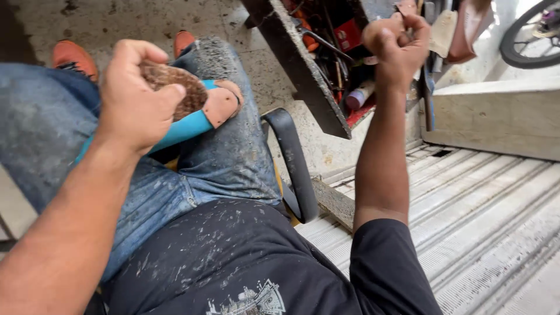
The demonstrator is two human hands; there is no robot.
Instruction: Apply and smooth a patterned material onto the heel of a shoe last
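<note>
Risk, as judged from this moment: the sandal (192,111) rests across the person's lap on the jeans (227,151), steadied only by the left hand (135,96); the right hand (398,46) is raised far out to the side, well apart from it. If that hand is drawing something taut — I cannot see a thread or a needle clearly, only a thin dark sliver above the knuckles — a hard tug could twist the sandal out from under the left palm, or tear the edge it is anchored to; a slip of the fist toward the tool box (326,64) could knock the knuckles on its metal rim, which stands just beside them. The seat is low, knees bent, orange shoes (73,57) on the concrete floor; a shift of the thigh would tip the sandal off.

Grip, left: fingers curled over the rough brown sole, thumb pressed on the near edge — a firm clasp, hand about half closed around the sandal's heel end; the blue side band and tan strap show below the palm.

Grip, right: fist pressed together, fingertips tucked to the thumb as if pinching something fine; what it pinches is too small to tell.

Nearby: black rubber strip (294,163) at the hip; bicycle wheel (534,35) far right.
</note>
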